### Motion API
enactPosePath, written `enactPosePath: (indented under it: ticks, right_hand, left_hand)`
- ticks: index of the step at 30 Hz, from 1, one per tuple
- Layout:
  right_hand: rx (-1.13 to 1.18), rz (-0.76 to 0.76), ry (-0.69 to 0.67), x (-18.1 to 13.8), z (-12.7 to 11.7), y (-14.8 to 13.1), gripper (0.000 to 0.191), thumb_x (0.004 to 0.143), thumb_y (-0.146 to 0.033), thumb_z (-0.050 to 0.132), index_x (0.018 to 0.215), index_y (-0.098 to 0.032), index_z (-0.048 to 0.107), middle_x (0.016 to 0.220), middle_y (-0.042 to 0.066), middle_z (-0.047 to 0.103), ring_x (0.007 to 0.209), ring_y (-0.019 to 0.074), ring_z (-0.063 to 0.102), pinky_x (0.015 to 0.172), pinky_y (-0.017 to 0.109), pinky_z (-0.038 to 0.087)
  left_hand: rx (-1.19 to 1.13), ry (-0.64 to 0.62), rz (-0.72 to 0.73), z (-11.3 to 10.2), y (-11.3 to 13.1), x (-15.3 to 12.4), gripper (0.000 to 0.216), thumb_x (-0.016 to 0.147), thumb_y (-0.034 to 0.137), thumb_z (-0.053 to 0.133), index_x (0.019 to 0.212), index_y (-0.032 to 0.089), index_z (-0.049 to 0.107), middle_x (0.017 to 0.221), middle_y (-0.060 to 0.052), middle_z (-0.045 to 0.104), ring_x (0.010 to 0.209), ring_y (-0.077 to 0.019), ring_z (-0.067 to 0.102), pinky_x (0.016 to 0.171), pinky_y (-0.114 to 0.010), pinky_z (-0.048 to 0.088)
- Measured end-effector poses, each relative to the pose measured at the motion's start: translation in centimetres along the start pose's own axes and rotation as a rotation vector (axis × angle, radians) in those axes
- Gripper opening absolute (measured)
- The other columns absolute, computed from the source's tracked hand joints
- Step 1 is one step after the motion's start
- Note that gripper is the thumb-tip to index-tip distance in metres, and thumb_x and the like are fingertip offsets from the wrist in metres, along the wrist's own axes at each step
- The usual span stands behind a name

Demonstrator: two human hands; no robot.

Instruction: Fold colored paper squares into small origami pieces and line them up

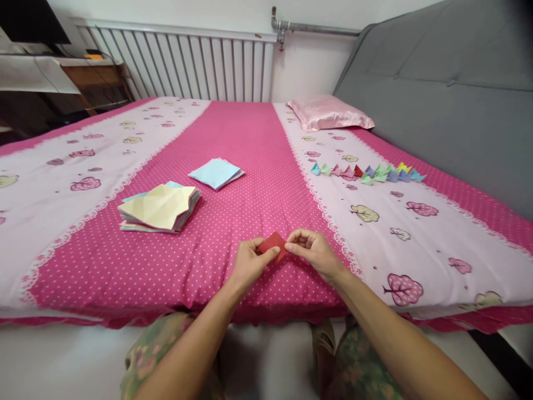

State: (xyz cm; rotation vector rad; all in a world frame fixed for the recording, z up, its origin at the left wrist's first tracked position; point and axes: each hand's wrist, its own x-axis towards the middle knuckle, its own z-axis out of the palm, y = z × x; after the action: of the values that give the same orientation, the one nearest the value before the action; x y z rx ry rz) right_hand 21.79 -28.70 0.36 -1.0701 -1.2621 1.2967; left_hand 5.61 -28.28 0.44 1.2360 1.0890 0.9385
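A small red folded paper square [273, 242], turned like a diamond, is held just above the front part of the bed. My left hand [252, 260] grips its left side, thumb on top and fingers beneath. At the paper's right corner, my right hand [310, 250] pinches the edge between thumb and forefinger, the other fingers curled. Farther off to the left lie a thick stack of creased paper sheets [160, 206], pale yellow on top, and a smaller stack of light blue paper [217, 173]. Small folded paper pieces [380, 173] in several colours stand in rows at the right.
The bed [245, 133] has a pink dotted and white tree-patterned cover. A pink pillow [328, 113] lies at the far right, by a grey padded headboard [441, 83]. Behind stand a white radiator [187, 61] and, at the left, a desk [89, 75] with a monitor [33, 22].
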Motion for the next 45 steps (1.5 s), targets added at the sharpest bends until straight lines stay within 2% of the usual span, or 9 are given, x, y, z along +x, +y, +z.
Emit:
enactPosePath:
  ticks: [5,9,17,21,24,30,34,39,45]
  right_hand:
    - [0.027,0.023,-0.032,-0.2,0.2,0.3,0.019,0.064,-0.027,0.073,0.075,-0.018,0.06,0.067,-0.003,0.059,0.061,0.0088,0.055,0.06,0.022,0.042]
    - [0.042,0.038,-0.043,-0.3,0.4,0.4,0.022,0.067,-0.028,0.071,0.085,-0.019,0.063,0.072,-0.002,0.062,0.065,0.0102,0.057,0.063,0.023,0.043]
    - [-0.01,-0.044,-0.04,-0.4,0.4,0.0,0.012,0.07,-0.028,0.068,0.067,-0.017,0.063,0.065,-0.002,0.059,0.059,0.0089,0.052,0.058,0.022,0.04]
    - [0.053,-0.007,0.021,-0.3,0.5,0.0,0.012,0.07,-0.028,0.068,0.069,-0.017,0.062,0.055,-0.005,0.055,0.048,0.0062,0.046,0.048,0.02,0.037]
    - [0.128,0.026,0.078,-0.2,0.5,0.1,0.015,0.069,-0.03,0.068,0.073,-0.018,0.06,0.053,-0.005,0.056,0.047,0.0065,0.05,0.049,0.019,0.04]
    - [0.242,0.087,0.093,-0.3,0.6,0.1,0.018,0.067,-0.029,0.071,0.076,-0.018,0.059,0.068,-0.001,0.064,0.063,0.0097,0.062,0.06,0.019,0.048]
    - [0.265,0.084,0.113,-0.4,0.9,0.0,0.017,0.066,-0.028,0.071,0.076,-0.019,0.06,0.074,-0.001,0.064,0.068,0.0111,0.064,0.066,0.023,0.05]
    - [0.218,0.026,0.122,-0.3,0.9,0.2,0.014,0.066,-0.027,0.07,0.077,-0.02,0.063,0.078,-0.001,0.064,0.071,0.0117,0.061,0.071,0.026,0.049]
    - [0.132,-0.096,0.116,-0.2,0.9,0.4,0.008,0.066,-0.023,0.07,0.074,-0.022,0.069,0.092,0.002,0.067,0.091,0.0152,0.06,0.086,0.03,0.044]
  left_hand:
    - [-0.023,0.062,0.039,0.0,-0.1,0.1,0.029,0.064,0.039,0.067,0.064,0.011,0.06,0.053,0.001,0.052,0.046,-0.0059,0.042,0.043,-0.018,0.03]
    - [0.056,-0.013,0.055,-0.1,0.2,-0.2,0.029,0.065,0.038,0.066,0.065,0.01,0.062,0.054,0.0,0.054,0.047,-0.0068,0.044,0.045,-0.019,0.032]
    - [0.195,-0.138,0.067,-0.1,0.6,-0.5,0.024,0.068,0.034,0.063,0.063,0.011,0.062,0.053,0.001,0.054,0.046,-0.0068,0.043,0.044,-0.019,0.031]
    - [0.036,-0.06,0.048,0.2,0.5,-0.2,0.018,0.06,0.027,0.069,0.069,0.012,0.063,0.063,-0.002,0.062,0.054,-0.0099,0.054,0.053,-0.021,0.04]
    - [-0.089,-0.014,0.049,0.1,0.2,0.1,0.024,0.057,0.024,0.072,0.076,0.012,0.065,0.071,-0.005,0.067,0.06,-0.0119,0.058,0.059,-0.023,0.044]
    - [0.016,0.153,0.104,-0.5,0.1,0.3,0.02,0.061,0.03,0.072,0.071,0.013,0.07,0.061,-0.003,0.066,0.051,-0.0096,0.053,0.049,-0.02,0.039]
    - [0.02,0.147,0.05,-0.4,0.5,0.0,0.022,0.064,0.032,0.069,0.075,0.014,0.071,0.045,0.001,0.059,0.038,-0.0073,0.046,0.04,-0.019,0.034]
    - [-0.188,0.091,0.014,0.0,1.0,-0.2,0.02,0.06,0.023,0.072,0.078,0.015,0.072,0.068,-0.005,0.071,0.059,-0.0132,0.063,0.06,-0.023,0.048]
    - [-0.203,0.098,0.045,0.1,0.7,-0.2,0.019,0.061,0.018,0.069,0.079,0.014,0.071,0.079,-0.007,0.072,0.073,-0.017,0.066,0.074,-0.029,0.05]
